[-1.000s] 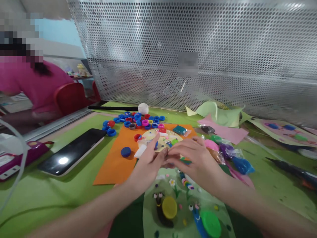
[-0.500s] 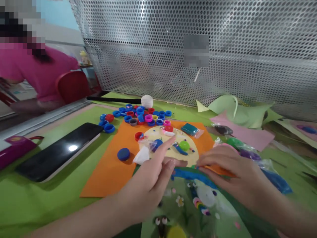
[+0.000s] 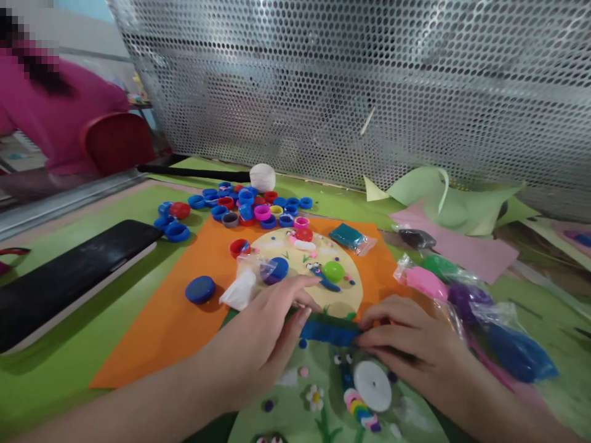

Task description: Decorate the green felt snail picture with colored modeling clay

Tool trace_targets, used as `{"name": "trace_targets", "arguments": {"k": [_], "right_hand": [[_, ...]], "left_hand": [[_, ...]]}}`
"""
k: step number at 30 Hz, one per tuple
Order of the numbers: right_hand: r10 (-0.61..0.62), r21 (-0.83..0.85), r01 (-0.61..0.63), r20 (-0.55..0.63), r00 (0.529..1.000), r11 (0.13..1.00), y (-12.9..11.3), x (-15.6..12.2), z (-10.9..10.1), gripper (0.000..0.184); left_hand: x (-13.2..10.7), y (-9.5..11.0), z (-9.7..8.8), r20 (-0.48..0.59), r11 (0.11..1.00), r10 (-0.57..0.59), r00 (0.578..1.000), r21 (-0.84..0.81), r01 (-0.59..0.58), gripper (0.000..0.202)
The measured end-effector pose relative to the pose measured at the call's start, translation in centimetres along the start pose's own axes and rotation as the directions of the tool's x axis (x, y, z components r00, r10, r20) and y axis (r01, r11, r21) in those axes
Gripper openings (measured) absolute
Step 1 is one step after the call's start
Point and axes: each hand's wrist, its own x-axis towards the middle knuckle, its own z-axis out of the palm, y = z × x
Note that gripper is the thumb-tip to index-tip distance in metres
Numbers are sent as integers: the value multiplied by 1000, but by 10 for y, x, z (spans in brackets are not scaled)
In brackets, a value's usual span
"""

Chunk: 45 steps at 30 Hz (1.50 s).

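Observation:
A blue strip [image 3: 325, 332] runs along the upper edge of a dark green sheet decorated with a light green oval [image 3: 286, 418]. At the strip's left end, my left hand [image 3: 272, 329] pinches with thumb and fingers, its index finger bent above. My right hand [image 3: 410, 335] has its thumb and fingertips closed on the right end. Below the strip are a snail figure with a white disc shell [image 3: 373, 386] and a white flower [image 3: 315, 397]. Beyond it, an orange sheet [image 3: 152, 326] carries a cream oval [image 3: 263, 246] with a blue snail [image 3: 325, 277] whose shell is lime green.
Many bottle caps [image 3: 246, 197] lie in a heap at the back, near a white ball [image 3: 262, 178]. A phone [image 3: 78, 277] rests at left. Bagged clay [image 3: 519, 351] and paper scraps [image 3: 462, 240] lie at right. Behind stands a perforated metal panel [image 3: 323, 92]; a person in pink sits far left.
My left index finger, earlier stretched forward, is now bent down near the strip. My right hand has turned slightly and sits lower. The view has shifted a little to the right.

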Motion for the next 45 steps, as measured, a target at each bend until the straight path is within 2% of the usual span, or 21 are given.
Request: {"name": "trace_targets", "arguments": {"k": [3, 6, 12, 16, 18, 22, 26, 31, 38, 45], "right_hand": [[2, 1, -2, -5, 1000, 1000, 1, -1, 1, 17], [-2, -37, 3, 14, 1000, 999, 0, -2, -2, 25], [-144, -207, 165, 111, 983, 964, 5, -9, -17, 38], [-230, -245, 262, 151, 961, 933, 7, -13, -24, 45], [-221, -261, 268, 196, 955, 927, 7, -14, -24, 47], [-134, -229, 188, 233, 963, 955, 5, -13, -21, 53], [-49, -173, 98, 268, 962, 980, 4, -15, -22, 62], [-96, -191, 136, 202, 975, 972, 7, -17, -25, 68], [-128, -202, 183, 258, 958, 962, 6, -13, -25, 65], [-98, -170, 126, 164, 982, 977, 3, -13, -24, 65]], "left_hand": [[-1, -1, -1, -1, 999, 34, 999, 41, -34, 31], [-3, -1, -5, -8, 989, 110, 994, 103, -109, 28], [-5, 0, -20, 68, 906, 316, 946, 274, -323, 62], [-4, -2, -25, 124, 878, 295, 947, 354, -321, 72], [-4, -3, -24, 148, 861, 305, 941, 380, -338, 73], [-4, -4, -21, 150, 843, 328, 933, 399, -361, 74], [-4, -3, -20, 208, 845, 295, 932, 400, -357, 73], [-3, -4, -20, 193, 850, 317, 929, 377, -368, 73], [-2, -6, -19, 239, 849, 339, 910, 338, -406, 72], [-2, -6, -18, 251, 866, 309, 917, 324, -381, 72]]}}
